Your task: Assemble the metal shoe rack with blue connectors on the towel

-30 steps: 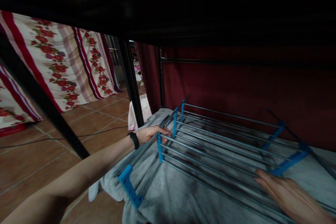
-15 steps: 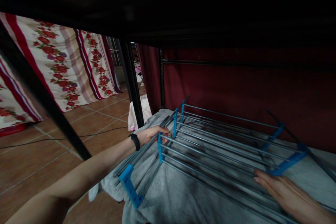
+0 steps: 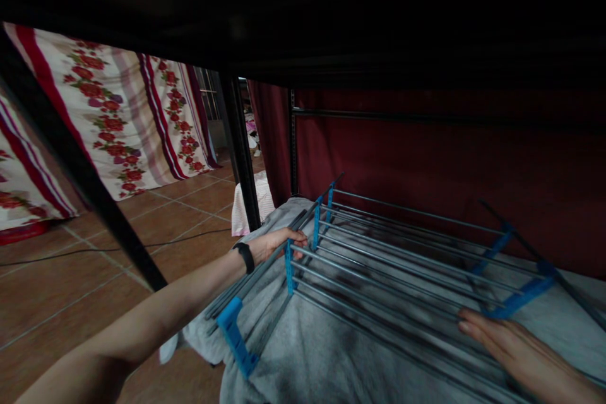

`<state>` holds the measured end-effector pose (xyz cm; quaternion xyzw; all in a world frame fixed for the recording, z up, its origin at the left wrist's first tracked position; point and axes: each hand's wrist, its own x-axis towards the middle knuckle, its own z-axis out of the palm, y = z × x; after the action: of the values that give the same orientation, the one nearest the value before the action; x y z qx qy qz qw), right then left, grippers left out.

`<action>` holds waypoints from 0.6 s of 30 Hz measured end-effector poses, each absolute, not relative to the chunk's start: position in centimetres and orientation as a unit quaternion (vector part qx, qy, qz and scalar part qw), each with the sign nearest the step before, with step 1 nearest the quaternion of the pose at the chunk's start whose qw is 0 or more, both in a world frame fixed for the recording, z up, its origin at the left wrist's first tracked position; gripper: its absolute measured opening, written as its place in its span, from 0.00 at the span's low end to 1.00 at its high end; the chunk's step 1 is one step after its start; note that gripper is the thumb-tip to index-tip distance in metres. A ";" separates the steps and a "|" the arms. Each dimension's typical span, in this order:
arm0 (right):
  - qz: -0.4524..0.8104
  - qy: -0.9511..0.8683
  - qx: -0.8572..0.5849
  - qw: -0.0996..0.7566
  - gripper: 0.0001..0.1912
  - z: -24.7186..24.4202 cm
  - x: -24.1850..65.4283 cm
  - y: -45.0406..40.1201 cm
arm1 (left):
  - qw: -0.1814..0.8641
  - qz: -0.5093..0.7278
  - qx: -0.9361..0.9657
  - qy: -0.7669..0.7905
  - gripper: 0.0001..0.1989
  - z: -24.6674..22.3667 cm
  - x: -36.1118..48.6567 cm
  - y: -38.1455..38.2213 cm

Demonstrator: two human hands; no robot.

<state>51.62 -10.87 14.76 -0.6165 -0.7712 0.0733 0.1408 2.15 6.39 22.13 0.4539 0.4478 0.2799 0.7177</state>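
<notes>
A folding clothes drying rack [image 3: 374, 271] with grey metal bars and blue plastic joints lies on a grey blanket [image 3: 279, 353]. My left hand [image 3: 284, 241], with a black band on the wrist, is closed around the rack's left side bar, between two blue joints. Towards the lower right, my right hand [image 3: 514, 341] is at the rack's long bars, its thumb and finger close together against them. The rest of its fingers are hidden. A blue corner piece [image 3: 235, 336] sticks out at the rack's near left end.
A dark metal frame stands around the blanket, with a slanted post [image 3: 101, 189] at left, another post [image 3: 241, 151] behind, and a low dark surface overhead. A maroon cloth [image 3: 426, 170] covers the back. Beyond are a floral curtain [image 3: 113, 120], tiled floor [image 3: 189, 214] and a black cable [image 3: 113, 249].
The view has shifted very slightly. Both hands and the drying rack keep almost the same places.
</notes>
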 end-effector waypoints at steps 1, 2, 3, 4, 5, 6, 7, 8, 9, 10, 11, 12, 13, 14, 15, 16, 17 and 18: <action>0.090 -0.763 -0.625 0.138 0.29 14.9 51.5 -10.8 | 0.716 0.279 0.457 0.448 0.06 22.2 2.2 6.4; 0.102 -0.757 -0.631 0.138 0.30 15.1 51.5 -10.8 | 0.714 0.280 0.458 0.449 0.06 22.2 2.2 6.3; 0.111 -0.753 -0.634 0.139 0.30 15.2 51.4 -10.8 | 0.712 0.281 0.459 0.450 0.06 22.3 2.2 6.3; 0.116 -0.751 -0.634 0.141 0.29 15.3 51.4 -10.7 | 0.711 0.281 0.461 0.451 0.07 22.4 2.2 6.3; 0.116 -0.752 -0.633 0.144 0.29 15.4 51.3 -10.7 | 0.709 0.281 0.463 0.451 0.07 22.4 2.2 6.2; 0.114 -0.754 -0.630 0.147 0.29 15.5 51.3 -10.7 | 0.707 0.281 0.467 0.451 0.07 22.5 2.3 6.1; 0.110 -0.756 -0.627 0.151 0.28 15.6 51.2 -10.7 | 0.705 0.280 0.471 0.450 0.08 22.6 2.3 6.1; 0.109 -0.757 -0.626 0.154 0.27 15.8 51.0 -10.8 | 0.705 0.279 0.474 0.448 0.08 22.6 2.3 6.0; 0.111 -0.758 -0.624 0.154 0.26 16.1 50.7 -10.8 | 0.705 0.278 0.476 0.446 0.08 22.7 2.3 6.0; 0.111 -0.758 -0.623 0.154 0.25 16.4 50.4 -10.8 | 0.706 0.278 0.476 0.445 0.08 22.7 2.4 6.0; 0.110 -0.760 -0.623 0.152 0.25 16.7 50.1 -10.9 | 0.707 0.277 0.476 0.443 0.08 22.8 2.4 5.9; 0.107 -0.762 -0.621 0.149 0.25 17.1 49.7 -11.0 | 0.707 0.277 0.477 0.442 0.08 22.8 2.5 5.9; 0.101 -0.764 -0.620 0.145 0.25 17.4 49.4 -11.0 | 0.708 0.278 0.477 0.441 0.08 22.9 2.5 5.8; 0.095 -0.768 -0.618 0.142 0.24 17.6 49.2 -11.1 | 0.707 0.279 0.479 0.440 0.08 23.0 2.5 5.8; 0.090 -0.771 -0.615 0.138 0.24 17.8 49.0 -11.1 | 0.706 0.280 0.481 0.439 0.08 23.0 2.6 5.7; 0.085 -0.774 -0.613 0.136 0.24 17.9 48.9 -11.2 | 0.704 0.281 0.484 0.437 0.08 23.1 2.6 5.7; 0.081 -0.775 -0.612 0.135 0.24 17.9 48.9 -11.2 | 0.703 0.282 0.486 0.436 0.08 23.1 2.7 5.6; 0.078 -0.776 -0.612 0.132 0.25 17.8 49.0 -11.2 | 0.701 0.283 0.488 0.436 0.08 23.1 2.7 5.6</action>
<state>48.95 -11.17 17.76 -0.6122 -0.7756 0.0781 0.1324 2.67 5.59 23.08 0.4885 0.4358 0.2826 0.7012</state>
